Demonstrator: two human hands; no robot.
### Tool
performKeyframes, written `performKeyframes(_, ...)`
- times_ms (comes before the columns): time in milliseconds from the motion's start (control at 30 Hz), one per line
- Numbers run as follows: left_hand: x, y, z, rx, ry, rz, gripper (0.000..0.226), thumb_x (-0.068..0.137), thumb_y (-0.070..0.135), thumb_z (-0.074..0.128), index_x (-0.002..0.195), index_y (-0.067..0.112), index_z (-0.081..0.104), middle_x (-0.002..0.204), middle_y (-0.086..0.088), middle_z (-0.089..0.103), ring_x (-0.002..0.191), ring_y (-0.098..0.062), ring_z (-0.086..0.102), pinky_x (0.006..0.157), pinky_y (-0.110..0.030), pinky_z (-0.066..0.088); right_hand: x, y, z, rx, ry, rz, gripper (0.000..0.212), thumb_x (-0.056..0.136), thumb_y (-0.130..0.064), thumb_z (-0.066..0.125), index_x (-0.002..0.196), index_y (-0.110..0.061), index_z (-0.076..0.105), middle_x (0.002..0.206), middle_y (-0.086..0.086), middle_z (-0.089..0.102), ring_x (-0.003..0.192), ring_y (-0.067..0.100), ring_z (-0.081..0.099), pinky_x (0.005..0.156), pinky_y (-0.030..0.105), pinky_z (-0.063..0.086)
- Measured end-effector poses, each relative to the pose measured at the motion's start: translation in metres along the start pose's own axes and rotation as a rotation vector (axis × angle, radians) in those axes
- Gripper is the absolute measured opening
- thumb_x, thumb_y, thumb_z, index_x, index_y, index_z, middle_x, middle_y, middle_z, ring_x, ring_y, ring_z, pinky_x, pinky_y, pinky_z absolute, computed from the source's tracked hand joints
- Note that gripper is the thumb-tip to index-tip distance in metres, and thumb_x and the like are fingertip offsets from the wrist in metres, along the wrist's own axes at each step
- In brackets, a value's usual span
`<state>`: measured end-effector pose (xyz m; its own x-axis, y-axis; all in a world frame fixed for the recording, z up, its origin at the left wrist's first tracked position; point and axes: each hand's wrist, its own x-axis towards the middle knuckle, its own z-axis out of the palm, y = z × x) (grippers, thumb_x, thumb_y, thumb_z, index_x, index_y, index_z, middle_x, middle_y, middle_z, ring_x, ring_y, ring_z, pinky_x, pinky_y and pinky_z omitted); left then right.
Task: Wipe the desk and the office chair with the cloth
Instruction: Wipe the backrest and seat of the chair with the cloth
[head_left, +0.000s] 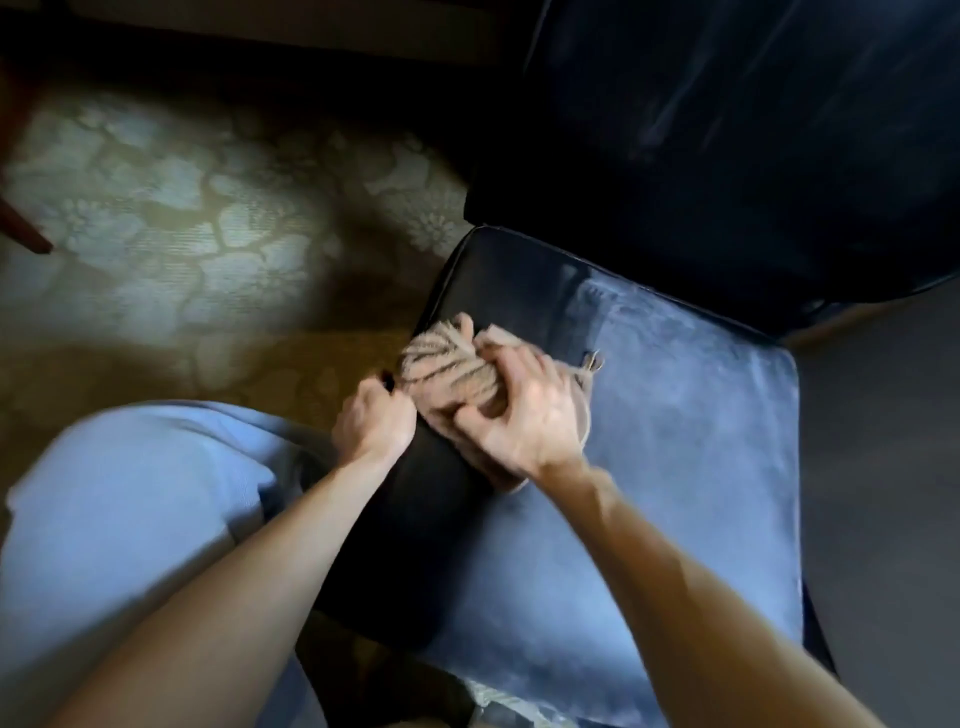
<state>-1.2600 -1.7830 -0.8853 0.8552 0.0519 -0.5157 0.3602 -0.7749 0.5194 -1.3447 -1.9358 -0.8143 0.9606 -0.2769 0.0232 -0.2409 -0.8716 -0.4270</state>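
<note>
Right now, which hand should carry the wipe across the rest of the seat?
Right. The right hand grips the cloth on the chair seat, and most of the seat lies to its right. The left hand grips the seat's left edge, probably steadying the chair.

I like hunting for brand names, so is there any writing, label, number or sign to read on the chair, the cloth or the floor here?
None: no word, label, brand, number or sign can be read in this view.
The cloth shows only dark stripes, the chair seat only pale streaks, and the carpet only a flower pattern.
</note>
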Motion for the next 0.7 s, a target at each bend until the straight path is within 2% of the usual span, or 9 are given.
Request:
performKeyframes(33, 0.0, -0.002, -0.001, -0.004, -0.002, 0.019, 0.043, 0.105, 0.034, 0.04, 0.143, 0.017, 0.05, 0.147, -0.019, 0.052, 0.137, -0.039, 0.047, 0.111, -0.043, 0.036, -0.014, -0.003, 0.003, 0.033, 0.026, 0.006, 0.062, 0.068, -0.06, 0.064, 0.12, -0.027, 0.068, 0.125, -0.007, 0.068, 0.118, 0.021, 0.061, 0.101, 0.038, 0.044)
performKeyframes(100, -0.003, -0.002, -0.004, -0.057, -0.021, 0.052, 0.05, 0.104, 0.055, 0.038, 0.136, 0.021, 0.056, 0.14, -0.019, 0.058, 0.132, -0.039, 0.051, 0.107, -0.043, 0.038, -0.043, -0.008, 0.004, 0.029, 0.028, 0.029, 0.06, 0.066, -0.06, 0.067, 0.119, -0.033, 0.067, 0.124, -0.015, 0.069, 0.113, 0.012, 0.063, 0.102, 0.028, 0.039)
performKeyframes(200, -0.016, 0.003, -0.009, -0.104, 0.004, 0.046, 0.066, 0.104, 0.063, 0.027, 0.141, 0.016, 0.054, 0.147, -0.019, 0.053, 0.134, -0.038, 0.05, 0.108, -0.045, 0.037, -0.083, -0.02, -0.001, 0.018, 0.028, 0.077, 0.054, 0.062, -0.065, 0.062, 0.111, -0.041, 0.063, 0.105, -0.02, 0.072, 0.095, 0.006, 0.065, 0.088, 0.018, 0.035)
performKeyframes(267, -0.027, -0.001, -0.009, -0.072, 0.03, 0.058, 0.067, 0.106, 0.059, 0.026, 0.15, 0.013, 0.046, 0.152, -0.017, 0.049, 0.137, -0.038, 0.047, 0.11, -0.045, 0.036, -0.099, -0.022, -0.006, 0.026, 0.006, 0.141, 0.051, 0.058, -0.067, 0.056, 0.102, -0.042, 0.061, 0.088, -0.015, 0.074, 0.087, 0.011, 0.066, 0.079, 0.02, 0.039)
performKeyframes(400, -0.054, -0.02, -0.002, -0.085, 0.024, 0.149, 0.063, 0.106, 0.057, 0.026, 0.146, 0.013, 0.046, 0.146, -0.02, 0.053, 0.133, -0.041, 0.05, 0.106, -0.049, 0.039, -0.108, -0.011, -0.036, 0.264, -0.247, 0.306, 0.045, 0.055, -0.067, 0.05, 0.086, -0.036, 0.058, 0.084, -0.009, 0.072, 0.093, 0.022, 0.066, 0.091, 0.033, 0.05)
performKeyframes(500, -0.068, -0.027, 0.013, -0.065, 0.162, 0.181, 0.051, 0.106, 0.055, 0.029, 0.128, 0.017, 0.054, 0.126, -0.023, 0.064, 0.116, -0.047, 0.059, 0.095, -0.05, 0.044, -0.107, -0.001, -0.063, 0.412, -0.017, 0.392, 0.041, 0.057, -0.064, 0.053, 0.076, -0.027, 0.055, 0.066, -0.011, 0.06, 0.076, 0.016, 0.059, 0.076, 0.034, 0.051)
performKeyframes(567, -0.07, -0.029, 0.017, -0.068, 0.229, 0.185, 0.046, 0.107, 0.052, 0.03, 0.125, 0.017, 0.054, 0.123, -0.024, 0.066, 0.111, -0.048, 0.061, 0.092, -0.049, 0.045, -0.103, 0.002, -0.083, 0.351, 0.137, 0.404, 0.04, 0.062, -0.059, 0.056, 0.084, -0.026, 0.056, 0.068, -0.01, 0.061, 0.079, 0.021, 0.064, 0.074, 0.036, 0.053)
performKeyframes(633, -0.063, -0.026, 0.018, -0.063, 0.25, 0.204, 0.045, 0.107, 0.051, 0.029, 0.124, 0.017, 0.054, 0.123, -0.025, 0.066, 0.111, -0.048, 0.061, 0.091, -0.049, 0.044, -0.088, 0.005, -0.106, 0.26, 0.261, 0.34, 0.037, 0.067, -0.053, 0.057, 0.095, -0.029, 0.056, 0.072, -0.014, 0.062, 0.085, 0.022, 0.067, 0.075, 0.036, 0.053)
performKeyframes(700, -0.051, -0.026, 0.017, -0.061, 0.245, 0.2, 0.045, 0.107, 0.052, 0.028, 0.124, 0.019, 0.054, 0.122, -0.026, 0.066, 0.112, -0.048, 0.06, 0.093, -0.049, 0.043, -0.063, 0.006, -0.124, 0.153, 0.327, 0.166, 0.035, 0.073, -0.047, 0.058, 0.102, -0.028, 0.056, 0.083, -0.013, 0.065, 0.09, 0.023, 0.066, 0.081, 0.041, 0.052)
